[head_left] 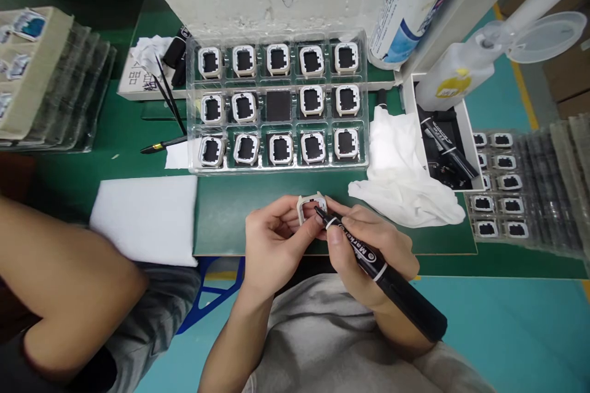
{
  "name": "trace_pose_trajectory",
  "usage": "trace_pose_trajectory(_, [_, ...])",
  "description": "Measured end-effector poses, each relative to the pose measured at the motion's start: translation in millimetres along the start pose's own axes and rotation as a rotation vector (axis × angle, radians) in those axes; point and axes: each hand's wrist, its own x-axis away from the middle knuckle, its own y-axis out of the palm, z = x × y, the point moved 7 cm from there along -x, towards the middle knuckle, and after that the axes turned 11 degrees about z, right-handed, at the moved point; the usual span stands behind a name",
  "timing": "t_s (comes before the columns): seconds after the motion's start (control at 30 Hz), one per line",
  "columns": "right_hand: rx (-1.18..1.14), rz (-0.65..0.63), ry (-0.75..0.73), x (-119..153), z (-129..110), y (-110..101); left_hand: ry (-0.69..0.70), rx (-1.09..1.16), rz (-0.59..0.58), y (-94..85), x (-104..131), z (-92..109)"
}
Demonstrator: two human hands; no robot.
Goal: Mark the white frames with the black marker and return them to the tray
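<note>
My left hand (274, 242) pinches a small cream-white square frame (303, 209), which looks like a watch case, just above the front edge of the green table. In my right hand (369, 239) is a black marker pen (362, 252), its tip pointing at the inner side of the frame; whether it touches cannot be made out. Beyond my hands lies a clear plastic tray (295, 169) with rows of similar white frames, such as one at its right (347, 100). One pocket (279, 105) in the middle row holds no frame.
A white cloth (401, 178) lies to the right, beside a box (477, 178) holding markers and a bottle (447, 77). Stacked trays (548, 190) stand far right, others (83, 86) far left. Tweezers (169, 98) lean by the tray. Another person's arm (69, 276) rests near a white pad (145, 218).
</note>
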Motion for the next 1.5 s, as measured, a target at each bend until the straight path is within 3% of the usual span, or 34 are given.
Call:
trace_pose_trajectory(0.27, [-0.033, -0.004, -0.015, 1.1, -0.4, 0.9, -0.012, 0.010, -0.011, -1.1, 0.4, -4.0])
trace_pose_trajectory(0.53, [0.058, -0.026, 0.019, 2.8, 1.3, -2.1, 0.133, -0.043, 0.044, -0.9, 5.1, -0.5])
trace_pose_trajectory(0.93, [0.056, -0.011, 0.018, 3.1, 2.7, -3.7, 0.213, -0.112, 0.047, -2.9, 8.8, -1.5])
trace_pose_trajectory(1.17, [0.065, -0.004, 0.014, 4.1, 2.1, -3.9, 0.333, -0.232, 0.049, -1.5, 11.6, 4.7])
trace_pose_trajectory(1.5, [-0.011, -0.021, 0.032, 1.7, 2.5, -1.8, 0.255, -0.148, 0.025, -2.5, 9.1, 6.1])
